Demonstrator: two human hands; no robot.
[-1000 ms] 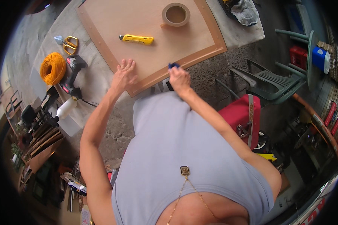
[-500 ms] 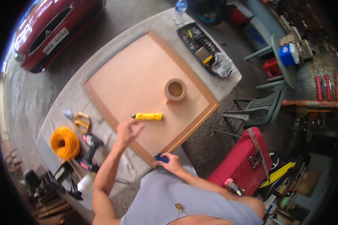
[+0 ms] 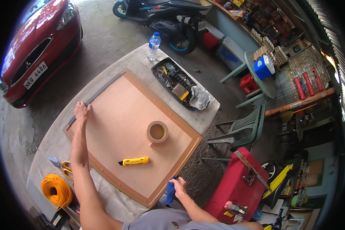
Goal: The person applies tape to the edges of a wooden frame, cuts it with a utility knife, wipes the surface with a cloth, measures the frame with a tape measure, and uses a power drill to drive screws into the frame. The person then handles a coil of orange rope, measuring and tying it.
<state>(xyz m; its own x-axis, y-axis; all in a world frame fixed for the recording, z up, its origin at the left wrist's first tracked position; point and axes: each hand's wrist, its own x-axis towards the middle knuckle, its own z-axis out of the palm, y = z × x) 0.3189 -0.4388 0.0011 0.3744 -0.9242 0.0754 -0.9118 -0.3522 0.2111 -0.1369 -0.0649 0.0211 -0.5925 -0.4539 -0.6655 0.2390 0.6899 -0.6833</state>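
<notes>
A framed plywood panel (image 3: 115, 119) lies flat on a grey table (image 3: 142, 63). My left hand (image 3: 81, 110) rests flat on the panel's far left edge, fingers spread, arm stretched out. At the panel's near right corner my right hand (image 3: 177, 187) grips a blue cloth (image 3: 170, 193) against the frame. On the panel lie a roll of brown tape (image 3: 157, 131) and a yellow utility knife (image 3: 134, 161), both apart from my hands.
A black tool tray (image 3: 176, 83), a crumpled bag (image 3: 200, 97) and a water bottle (image 3: 153, 46) sit at the table's far end. Yellow-handled scissors (image 3: 63, 165) and orange cord (image 3: 56, 189) lie near left. A red case (image 3: 237, 184), green chair (image 3: 243, 126), red car (image 3: 38, 46) and scooter (image 3: 161, 15) surround the table.
The view has lifted and pulled back from my chest to the whole table. My left hand has reached from the panel's near edge to its far left edge; the right stays on the cloth.
</notes>
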